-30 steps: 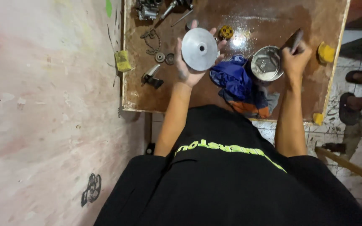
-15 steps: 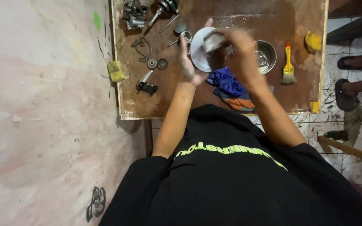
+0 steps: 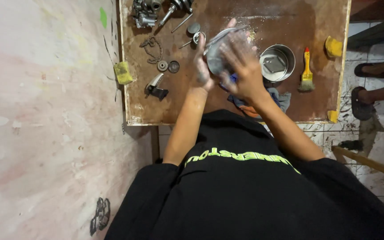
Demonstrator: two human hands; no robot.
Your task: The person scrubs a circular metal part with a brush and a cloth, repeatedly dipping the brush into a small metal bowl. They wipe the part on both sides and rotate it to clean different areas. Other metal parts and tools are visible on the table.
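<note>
A round, dull-silver metal disc point(image 3: 218, 49) sits tilted above the middle of the brown, stained wooden tabletop point(image 3: 321, 98), held between both hands and mostly covered by them; only its upper left edge and part of its face show. The left hand point(image 3: 202, 62) cups the disc from the left, fingers stretched upward along its rim. The right hand point(image 3: 242, 66) lies flat across the disc's face, fingers spread and blurred, pressing against the metal rather than closed around it.

Just beneath the hands lies a crumpled blue and orange cloth point(image 3: 274, 95). Right of the hands stands a round steel bowl point(image 3: 277, 62) with a flat metal piece lying inside, and beside that bowl a yellow-handled paintbrush point(image 3: 306, 71). Left of the hands are two small round metal parts point(image 3: 167, 66), a short chain point(image 3: 152, 48) and a small grey and black tool point(image 3: 155, 88). A yellow sponge point(image 3: 123, 73) rests on the table's left edge.
</note>
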